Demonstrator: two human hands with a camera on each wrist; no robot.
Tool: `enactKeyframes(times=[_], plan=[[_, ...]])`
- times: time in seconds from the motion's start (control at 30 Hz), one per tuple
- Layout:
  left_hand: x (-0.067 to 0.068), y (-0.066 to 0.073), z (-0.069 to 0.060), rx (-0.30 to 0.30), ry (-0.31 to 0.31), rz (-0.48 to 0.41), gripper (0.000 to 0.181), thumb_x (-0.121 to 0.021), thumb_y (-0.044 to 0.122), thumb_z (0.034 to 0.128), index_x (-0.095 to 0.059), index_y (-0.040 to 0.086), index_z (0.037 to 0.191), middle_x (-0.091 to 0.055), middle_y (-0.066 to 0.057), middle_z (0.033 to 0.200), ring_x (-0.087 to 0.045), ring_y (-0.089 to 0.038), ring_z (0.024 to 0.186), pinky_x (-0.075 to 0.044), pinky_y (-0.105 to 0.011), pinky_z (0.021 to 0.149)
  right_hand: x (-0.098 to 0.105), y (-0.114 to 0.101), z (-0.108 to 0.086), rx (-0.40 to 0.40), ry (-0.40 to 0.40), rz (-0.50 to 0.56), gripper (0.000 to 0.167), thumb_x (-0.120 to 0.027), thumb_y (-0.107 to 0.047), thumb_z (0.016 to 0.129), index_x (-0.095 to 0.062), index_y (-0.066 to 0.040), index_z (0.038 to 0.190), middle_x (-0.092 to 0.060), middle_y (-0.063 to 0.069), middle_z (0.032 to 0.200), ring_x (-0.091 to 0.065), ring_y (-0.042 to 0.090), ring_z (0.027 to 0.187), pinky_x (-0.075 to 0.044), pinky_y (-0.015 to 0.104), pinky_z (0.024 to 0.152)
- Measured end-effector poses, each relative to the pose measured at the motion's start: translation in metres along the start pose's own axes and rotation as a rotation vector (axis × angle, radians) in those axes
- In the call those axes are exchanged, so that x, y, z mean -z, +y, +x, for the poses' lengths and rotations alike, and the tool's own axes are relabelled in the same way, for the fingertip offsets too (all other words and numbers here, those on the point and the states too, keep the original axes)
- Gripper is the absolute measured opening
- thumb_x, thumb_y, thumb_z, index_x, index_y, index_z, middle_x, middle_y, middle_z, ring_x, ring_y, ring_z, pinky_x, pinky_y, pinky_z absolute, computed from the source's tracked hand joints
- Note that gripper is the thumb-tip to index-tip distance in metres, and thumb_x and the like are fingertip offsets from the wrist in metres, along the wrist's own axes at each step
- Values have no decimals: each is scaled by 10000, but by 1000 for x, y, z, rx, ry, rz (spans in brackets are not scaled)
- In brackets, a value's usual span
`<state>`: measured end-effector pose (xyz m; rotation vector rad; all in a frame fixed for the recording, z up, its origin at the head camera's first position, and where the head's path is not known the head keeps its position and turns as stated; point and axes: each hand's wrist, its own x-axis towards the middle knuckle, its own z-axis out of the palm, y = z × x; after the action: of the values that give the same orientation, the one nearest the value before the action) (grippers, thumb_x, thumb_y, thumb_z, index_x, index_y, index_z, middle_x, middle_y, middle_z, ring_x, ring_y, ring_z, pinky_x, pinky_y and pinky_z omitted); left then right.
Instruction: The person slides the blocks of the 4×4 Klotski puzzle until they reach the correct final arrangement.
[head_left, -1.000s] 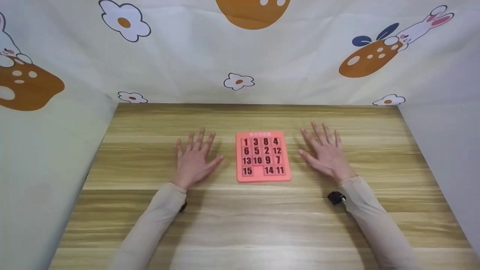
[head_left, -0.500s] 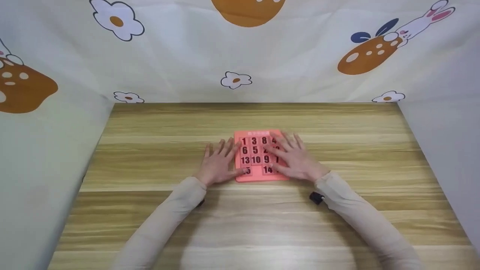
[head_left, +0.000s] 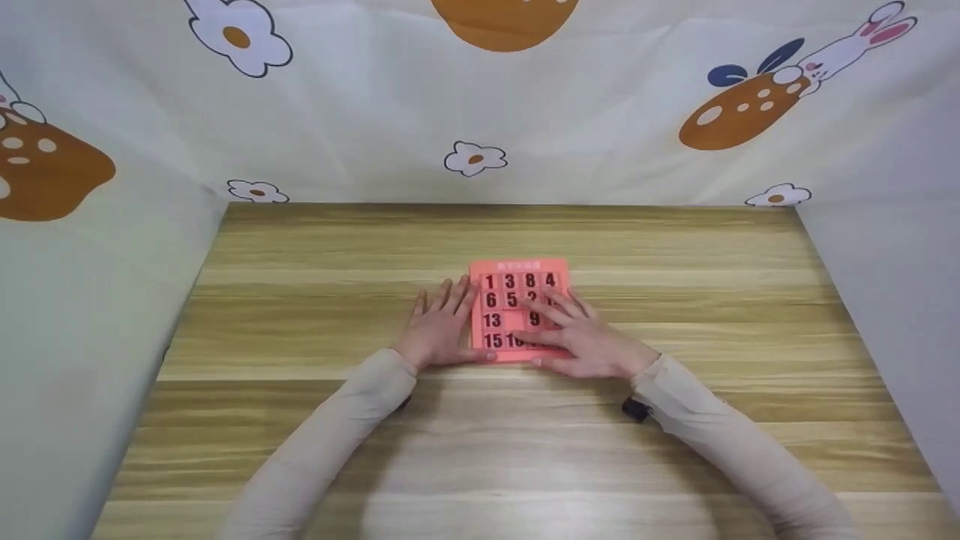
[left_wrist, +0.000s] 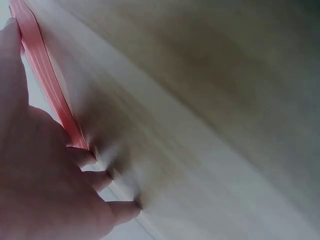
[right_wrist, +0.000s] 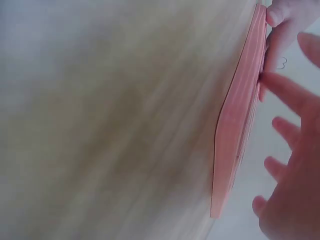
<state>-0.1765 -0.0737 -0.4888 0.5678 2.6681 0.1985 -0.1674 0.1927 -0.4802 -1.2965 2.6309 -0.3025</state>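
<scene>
A pink sliding number puzzle [head_left: 480, 266] lies flat on the table, its side edge [right_wrist: 234, 125] showing in the right wrist view. My left hand [head_left: 437, 330] lies along its left side with straight fingers, the thumb touching the bottom left edge. My right hand [head_left: 596, 343] spreads over the right part, covering several tiles. Its index finger touches the 10 tile [head_left: 511, 341] in the bottom row, beside the 15 tile [head_left: 493, 341]. The tile-free slot [head_left: 514, 321] is in the third row, between 13 and 9. The right thumb is at the bottom edge.
The wood-grain table [head_left: 337, 247] extends around the puzzle. A printed cloth [head_left: 375, 97] stands behind it, and pale walls [head_left: 885, 262] rise at both sides. A small black device [head_left: 636, 409] sits under the right wrist.
Both hands have come inward from the table onto the puzzle. The 10 tile has slid down from the third row to the bottom row, leaving its former slot without a tile.
</scene>
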Motion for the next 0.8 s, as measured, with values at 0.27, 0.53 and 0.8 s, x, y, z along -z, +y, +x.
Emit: enactKeyframes(times=[0.27,0.53,0.8], plan=[[1,3,2,6,-27,-13,1188,-509,805,764,63,124,1551,105,-74,1602,80,-308,1448,21,-578,1126,1,6,12,-80,53,47,519,-388,-460,1019,-416,-225,1482,-169,110,1593,-79,364,1447,-34,607,1128],[0,6,5,-4,-46,-8,1207,-487,830,745,75,124,1548,121,-75,1595,94,-312,1445,32,-585,1119,1,10,21,-148,19,38,553,-356,-494,1017,-414,-192,1477,-118,83,1607,-26,326,1457,20,567,1140],[0,2,3,4,-25,13,1207,-484,830,744,70,120,1548,112,-77,1594,81,-322,1444,26,-598,1112,3,3,13,-38,66,42,489,-410,-482,1007,-554,-202,1381,-177,97,1594,-84,379,1443,-33,614,1125]])
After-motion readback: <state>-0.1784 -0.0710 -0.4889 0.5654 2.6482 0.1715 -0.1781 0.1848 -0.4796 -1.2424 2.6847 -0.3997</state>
